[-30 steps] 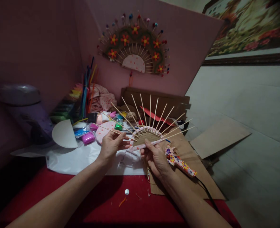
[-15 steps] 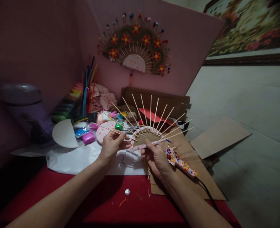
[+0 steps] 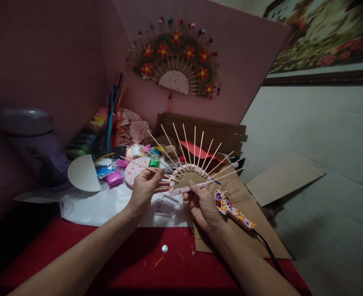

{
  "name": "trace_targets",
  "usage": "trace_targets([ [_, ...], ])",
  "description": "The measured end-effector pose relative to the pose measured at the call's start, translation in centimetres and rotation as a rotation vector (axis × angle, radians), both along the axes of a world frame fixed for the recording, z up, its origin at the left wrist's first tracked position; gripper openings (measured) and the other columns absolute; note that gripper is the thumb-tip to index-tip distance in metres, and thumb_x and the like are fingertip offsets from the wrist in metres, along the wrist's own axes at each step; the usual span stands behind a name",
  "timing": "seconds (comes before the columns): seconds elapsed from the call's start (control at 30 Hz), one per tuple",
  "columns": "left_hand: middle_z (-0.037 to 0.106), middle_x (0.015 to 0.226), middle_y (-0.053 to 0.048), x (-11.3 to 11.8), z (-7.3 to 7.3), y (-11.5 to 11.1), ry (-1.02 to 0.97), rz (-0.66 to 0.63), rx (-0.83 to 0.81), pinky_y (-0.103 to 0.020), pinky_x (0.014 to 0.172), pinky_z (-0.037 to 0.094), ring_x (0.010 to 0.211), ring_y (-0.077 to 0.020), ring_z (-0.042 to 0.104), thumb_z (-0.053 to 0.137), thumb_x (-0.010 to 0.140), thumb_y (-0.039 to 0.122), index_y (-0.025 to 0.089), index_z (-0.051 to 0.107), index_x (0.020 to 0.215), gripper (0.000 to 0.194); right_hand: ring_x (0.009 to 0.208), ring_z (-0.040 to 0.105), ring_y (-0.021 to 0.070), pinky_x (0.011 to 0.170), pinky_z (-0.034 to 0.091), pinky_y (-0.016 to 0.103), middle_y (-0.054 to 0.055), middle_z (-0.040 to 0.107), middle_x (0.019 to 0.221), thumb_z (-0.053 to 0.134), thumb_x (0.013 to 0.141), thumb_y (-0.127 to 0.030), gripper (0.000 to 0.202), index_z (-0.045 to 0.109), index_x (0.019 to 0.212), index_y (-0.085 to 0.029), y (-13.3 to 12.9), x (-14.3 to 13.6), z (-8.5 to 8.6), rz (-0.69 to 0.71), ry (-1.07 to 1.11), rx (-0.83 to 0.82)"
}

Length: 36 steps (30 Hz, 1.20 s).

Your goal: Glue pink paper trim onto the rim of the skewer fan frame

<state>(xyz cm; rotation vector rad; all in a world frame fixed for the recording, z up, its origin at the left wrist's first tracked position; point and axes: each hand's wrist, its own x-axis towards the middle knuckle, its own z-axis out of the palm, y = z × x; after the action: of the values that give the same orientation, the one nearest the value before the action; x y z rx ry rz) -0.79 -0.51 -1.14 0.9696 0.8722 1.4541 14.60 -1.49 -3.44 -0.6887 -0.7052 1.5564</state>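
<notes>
A half-round cardboard piece (image 3: pixel 189 180) edged in pink dotted cloth has several thin wooden sticks fanned out from its curved edge. My right hand (image 3: pixel 201 203) pinches its flat lower edge, thumb on the front. At its left side, my left hand (image 3: pixel 146 187) has thumb and forefinger closed on the leftmost stick (image 3: pixel 130 161), with the other fingers stretched toward the piece. Just right of my right hand, a flower-patterned glue gun (image 3: pixel 235 211) with a black cord lies on a cardboard sheet (image 3: pixel 261 234).
Behind are bagged clay packs (image 3: pixel 115 178), a pink dotted half-disc (image 3: pixel 135 170), a white half-disc (image 3: pixel 84 174) and a red sheet (image 3: pixel 196 149). A purple bottle (image 3: pixel 38 144) stands left. A finished flowered fan (image 3: pixel 176 45) hangs on the wall. White plastic (image 3: pixel 91 209) covers part of the red tabletop (image 3: pixel 122 263).
The fan piece has turned slightly in my right hand, and the tips of the right-hand sticks have shifted left and a little down. Both hands stay nearly in place.
</notes>
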Motion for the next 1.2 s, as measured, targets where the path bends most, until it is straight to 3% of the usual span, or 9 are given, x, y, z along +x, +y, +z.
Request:
trace_targets([
  [0.2, 0.065, 0.078, -0.005, 0.12, -0.1, -0.15, 0.046, -0.045, 0.016, -0.025, 0.059, 0.052, 0.064, -0.0132, 0.063, 0.065, 0.07, 0.035, 0.011, 0.058, 0.081, 0.027, 0.045, 0.054, 0.0069, 0.038, 0.043, 0.015, -0.002, 0.06, 0.055, 0.071, 0.068, -0.024, 0.021, 0.053, 0.069, -0.014, -0.03, 0.2, 0.15, -0.017, 0.04, -0.055],
  [0.8, 0.067, 0.072, -0.005, 0.11, -0.26, -0.26, 0.019, -0.003, -0.01, -0.025, 0.057, 0.05, 0.059, -0.0129, 0.062, 0.066, 0.068, 0.037, 0.013, 0.059, 0.076, 0.027, 0.045, 0.055, 0.0082, 0.04, 0.043, 0.017, -0.003, 0.06, 0.055, 0.072, 0.066, -0.024, 0.02, 0.054, 0.068, -0.015, -0.42, -0.11, 0.36, -0.014, 0.019, -0.026],
  [1.2, 0.066, 0.069, -0.004, 0.1, -0.1, -0.18, 0.02, -0.008, -0.009, -0.025, 0.055, 0.05, 0.057, -0.0123, 0.062, 0.066, 0.068, 0.036, 0.013, 0.059, 0.073, 0.025, 0.045, 0.055, 0.008, 0.041, 0.044, 0.016, -0.002, 0.061, 0.056, 0.071, 0.067, -0.032, 0.025, 0.053, 0.069, -0.015, -0.41, -0.09, 0.21, -0.024, -0.002, 0.002],
])
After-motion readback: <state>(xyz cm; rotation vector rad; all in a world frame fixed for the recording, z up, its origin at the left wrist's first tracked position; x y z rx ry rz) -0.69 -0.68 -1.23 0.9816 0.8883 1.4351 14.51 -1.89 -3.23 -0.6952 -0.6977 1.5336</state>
